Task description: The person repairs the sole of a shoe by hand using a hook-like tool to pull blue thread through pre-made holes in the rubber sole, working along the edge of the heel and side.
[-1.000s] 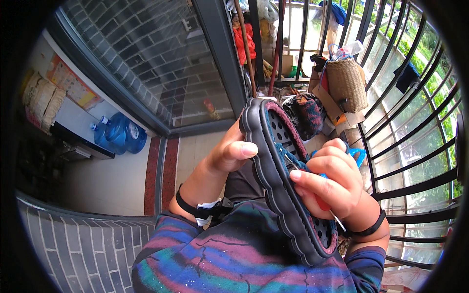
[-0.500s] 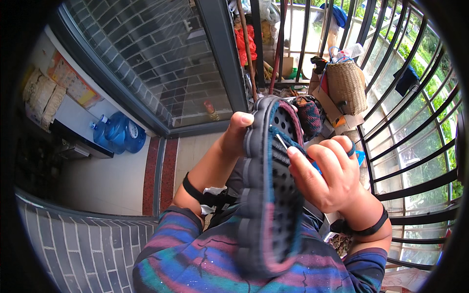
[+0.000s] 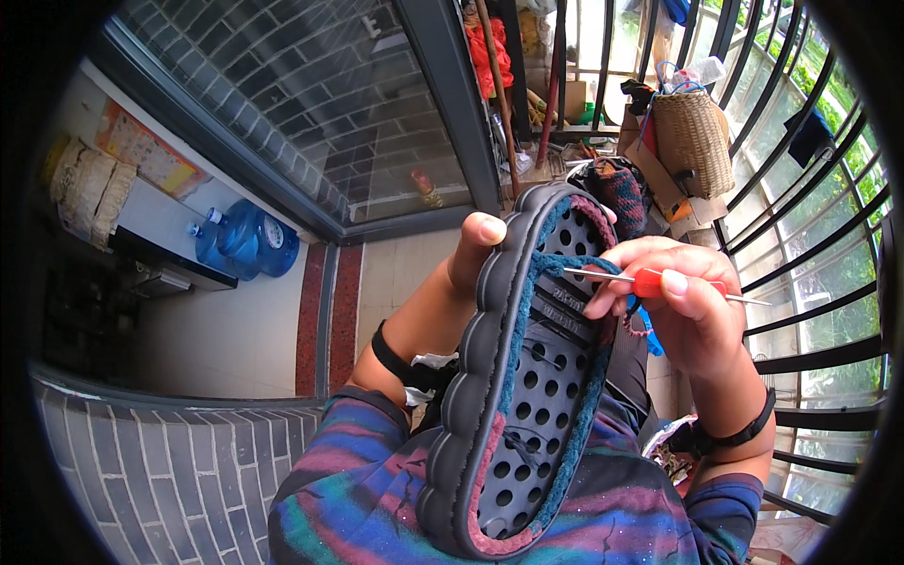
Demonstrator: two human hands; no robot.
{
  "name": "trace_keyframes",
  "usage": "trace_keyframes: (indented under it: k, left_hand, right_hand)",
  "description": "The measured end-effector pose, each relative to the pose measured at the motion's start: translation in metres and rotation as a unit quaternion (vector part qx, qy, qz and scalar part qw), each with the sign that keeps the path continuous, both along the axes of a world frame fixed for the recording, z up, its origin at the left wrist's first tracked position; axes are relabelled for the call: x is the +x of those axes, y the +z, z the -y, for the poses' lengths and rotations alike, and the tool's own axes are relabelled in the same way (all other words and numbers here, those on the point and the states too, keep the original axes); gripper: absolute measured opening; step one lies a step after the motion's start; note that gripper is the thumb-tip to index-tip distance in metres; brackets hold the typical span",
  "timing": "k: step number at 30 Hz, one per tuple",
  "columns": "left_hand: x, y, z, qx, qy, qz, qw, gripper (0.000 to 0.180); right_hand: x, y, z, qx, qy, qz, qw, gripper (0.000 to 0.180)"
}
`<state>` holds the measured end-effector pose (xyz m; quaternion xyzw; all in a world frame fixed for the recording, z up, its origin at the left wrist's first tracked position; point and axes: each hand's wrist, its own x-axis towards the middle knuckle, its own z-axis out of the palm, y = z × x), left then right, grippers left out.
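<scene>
My left hand grips the far left side of a black slipper sole, thumb on its scalloped edge; its fingers are hidden behind. The sole stands tilted, its underside with round holes facing me. Teal and dusty-pink yarn edging runs round the inside of its rim. Pinched in my right hand is a red-handled crochet hook, its metal tip at the teal edging on the upper left. A teal yarn strand stretches from that spot to my right fingers.
Beyond the sole lies a bundle of multicoloured yarn. A woven basket stands by cardboard, next to black railings on the right. On the left are a glass door, blue water bottles and a brick wall.
The sole has turned so its underside faces me more fully. My right hand has shifted right, and the hook's red handle now shows. The view has swung slightly left.
</scene>
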<state>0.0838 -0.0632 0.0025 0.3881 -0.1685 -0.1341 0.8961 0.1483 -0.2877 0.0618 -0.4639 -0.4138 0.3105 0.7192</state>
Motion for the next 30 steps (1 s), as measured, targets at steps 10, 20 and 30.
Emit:
trace_keyframes:
  k: [10, 20, 30]
  left_hand:
    - [0.010, -0.004, -0.011, 0.012, 0.062, 0.041, 0.997, 0.097]
    - [0.010, 0.001, -0.014, 0.034, 0.143, 0.084, 0.986, 0.100]
    - [0.005, -0.029, -0.007, 0.203, 0.354, 0.143, 0.902, 0.120]
  right_hand:
    - [0.003, 0.013, -0.021, 0.071, -0.204, 0.634, 0.743, 0.022]
    - [0.012, 0.016, -0.020, 0.073, -0.217, 0.636, 0.737, 0.020]
    - [0.021, 0.003, 0.015, -0.140, -0.209, 0.669, 0.699, 0.049]
